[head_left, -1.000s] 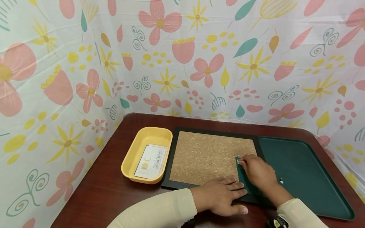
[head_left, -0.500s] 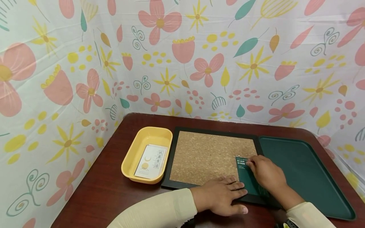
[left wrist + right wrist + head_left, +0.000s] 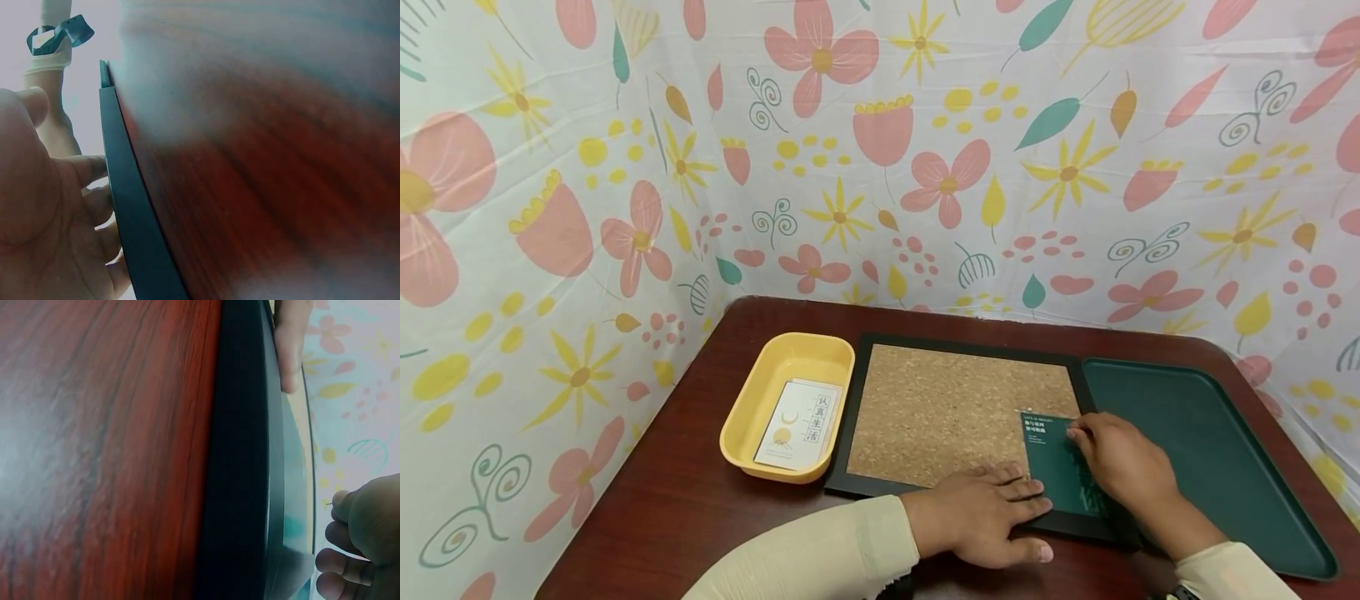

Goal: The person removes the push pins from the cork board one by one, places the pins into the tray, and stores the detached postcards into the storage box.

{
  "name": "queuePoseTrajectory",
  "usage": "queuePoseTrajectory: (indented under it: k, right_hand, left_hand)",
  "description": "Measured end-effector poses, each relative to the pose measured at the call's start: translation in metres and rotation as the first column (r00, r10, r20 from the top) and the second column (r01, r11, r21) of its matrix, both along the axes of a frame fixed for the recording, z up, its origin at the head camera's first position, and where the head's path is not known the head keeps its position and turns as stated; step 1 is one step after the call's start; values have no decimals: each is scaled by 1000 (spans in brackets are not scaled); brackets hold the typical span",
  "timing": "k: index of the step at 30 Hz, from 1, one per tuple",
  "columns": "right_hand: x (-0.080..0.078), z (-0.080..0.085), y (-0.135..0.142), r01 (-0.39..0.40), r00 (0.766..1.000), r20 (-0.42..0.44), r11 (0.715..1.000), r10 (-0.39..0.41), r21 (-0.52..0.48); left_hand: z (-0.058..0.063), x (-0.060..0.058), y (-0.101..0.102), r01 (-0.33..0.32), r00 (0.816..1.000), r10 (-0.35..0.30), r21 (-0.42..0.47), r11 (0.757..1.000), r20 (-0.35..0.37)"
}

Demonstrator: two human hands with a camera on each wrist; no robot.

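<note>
A dark green card [image 3: 1054,458] with white print lies on the lower right of the cork board [image 3: 955,408]. What looks like a small clear pushpin [image 3: 1020,411] sits at the card's upper left corner. My left hand [image 3: 981,515] lies flat with its fingers spread, resting on the card's lower left and the black frame [image 3: 880,487]. My right hand [image 3: 1123,462] is over the card's right side, thumb and forefinger pinched together near its upper right corner. In the right wrist view, a thin pin point [image 3: 329,503] sticks out from those fingertips; its head is hidden.
A yellow tray [image 3: 737,417] with white printed cards [image 3: 797,425] stands left of the board. A dark green tray [image 3: 1195,433] adjoins the board's right side. The brown table [image 3: 647,500] meets a floral cloth [image 3: 955,208] at the back and left.
My right hand has moved right along the card's top, from its upper left corner to its upper right, uncovering the card. My left hand has stayed in place.
</note>
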State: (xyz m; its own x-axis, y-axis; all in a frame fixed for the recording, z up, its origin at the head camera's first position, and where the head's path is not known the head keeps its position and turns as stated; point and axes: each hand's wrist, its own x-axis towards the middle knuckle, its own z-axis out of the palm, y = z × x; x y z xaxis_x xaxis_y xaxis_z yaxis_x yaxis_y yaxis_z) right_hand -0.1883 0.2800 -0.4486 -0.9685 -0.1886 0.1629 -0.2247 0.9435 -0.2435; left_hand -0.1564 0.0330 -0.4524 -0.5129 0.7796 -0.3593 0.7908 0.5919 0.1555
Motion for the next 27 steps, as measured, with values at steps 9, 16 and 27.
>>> queuePoseTrajectory:
  k: [9, 16, 27]
  right_hand:
    - [2, -2, 16, 20, 1000, -5, 1000, -20, 7]
    - [4, -2, 25, 23, 1000, -16, 1000, -22, 16]
    - [8, -1, 44, 25, 999, -26, 999, -24, 35]
  left_hand:
    - [1, 0, -1, -3, 1000, 3, 5, 1000, 7]
    - [2, -1, -2, -1, 1000, 1, 11, 1000, 14]
    - [0, -1, -1, -2, 1000, 2, -6, 1000, -2]
